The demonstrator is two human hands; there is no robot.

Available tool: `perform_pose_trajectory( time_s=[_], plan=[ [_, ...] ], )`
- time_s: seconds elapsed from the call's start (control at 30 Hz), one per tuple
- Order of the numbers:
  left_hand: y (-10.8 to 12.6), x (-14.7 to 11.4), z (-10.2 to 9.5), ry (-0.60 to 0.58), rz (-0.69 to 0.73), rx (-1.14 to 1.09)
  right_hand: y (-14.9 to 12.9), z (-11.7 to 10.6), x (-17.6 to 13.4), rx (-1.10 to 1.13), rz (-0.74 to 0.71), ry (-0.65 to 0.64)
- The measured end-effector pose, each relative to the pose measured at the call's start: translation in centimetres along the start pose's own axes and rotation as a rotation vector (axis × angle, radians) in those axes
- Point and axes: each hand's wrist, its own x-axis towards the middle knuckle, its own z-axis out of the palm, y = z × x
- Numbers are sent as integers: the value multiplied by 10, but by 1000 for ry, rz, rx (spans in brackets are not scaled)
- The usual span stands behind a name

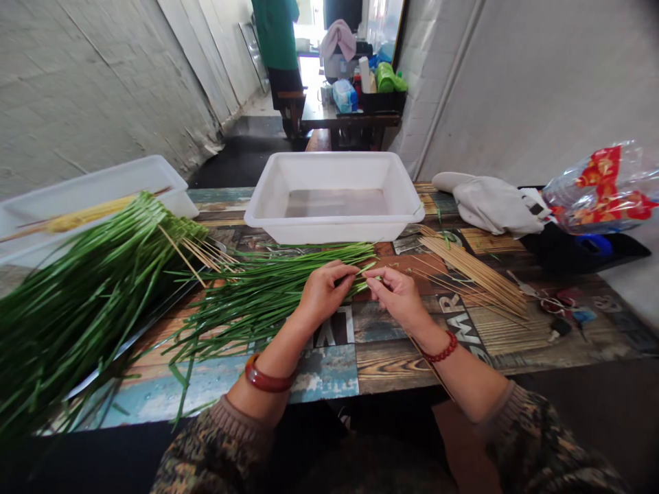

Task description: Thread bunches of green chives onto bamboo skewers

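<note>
Both hands meet over the pale cut ends of a loose spread of garlic chives (257,295) on the table. With finger and thumb closed, my left hand (329,289) pinches a chive near its pale end. Close beside it, my right hand (395,296) is closed on a thin bamboo skewer (430,363), which runs out below the palm toward the table's front edge. The skewer's tip among the fingers is too small to make out. A pile of bare bamboo skewers (473,274) lies right of my right hand.
A white plastic tub (334,221) stands behind the chives. At left, a large chive heap (93,288) with skewers lies before another tub (175,199) holding yellow strands. Scissors (540,295), keys (559,329), a pale cap (494,202) and plastic packaging (602,189) lie right. A person (278,48) stands beyond.
</note>
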Motion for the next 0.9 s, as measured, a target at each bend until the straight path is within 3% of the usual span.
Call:
perform_pose_trajectory(
  time_s=[0.4, 0.9],
  plan=[
    [2, 1, 1, -26, 37, -26, 2, 2, 0, 57, -43, -18],
    [1, 1, 2, 34, 39, -60, 1, 3, 0, 23, -86, -1]
  ],
)
